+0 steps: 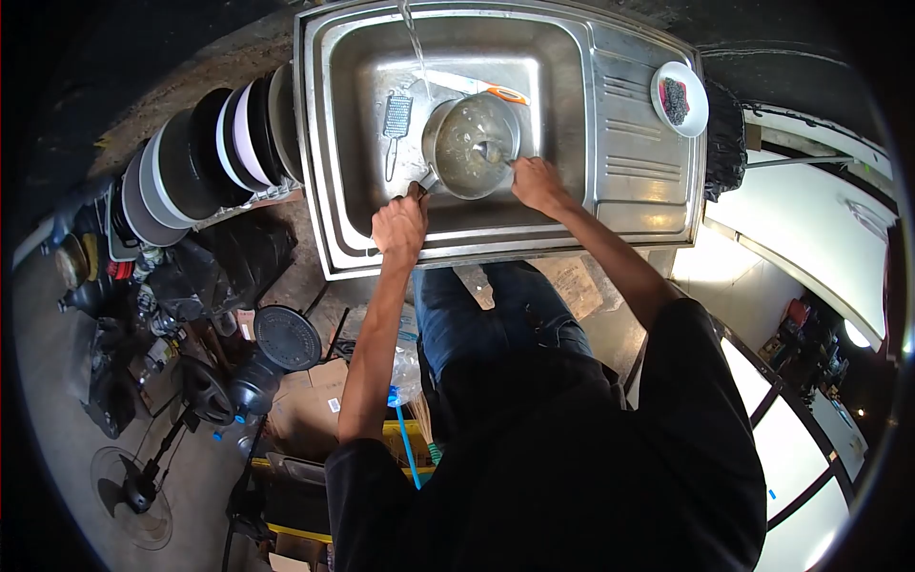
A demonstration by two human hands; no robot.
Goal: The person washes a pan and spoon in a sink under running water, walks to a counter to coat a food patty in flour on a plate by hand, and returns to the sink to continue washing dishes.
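A steel saucepan [471,143] full of bubbly water sits in the steel sink [362,67], under a thin stream of tap water [416,43]. My left hand [400,227] grips the pan's handle at the sink's front edge. My right hand [538,181] holds a spoon [491,151] whose bowl dips into the pan. A knife with an orange handle [481,89] lies behind the pan, and a metal masher [396,129] lies on the sink floor to its left.
A white bowl with a dark scrubber [679,98] rests on the drainboard at the right. Plates and pans [205,157] stand in a rack left of the sink. Fans, bags and boxes [219,362] crowd the floor at the left.
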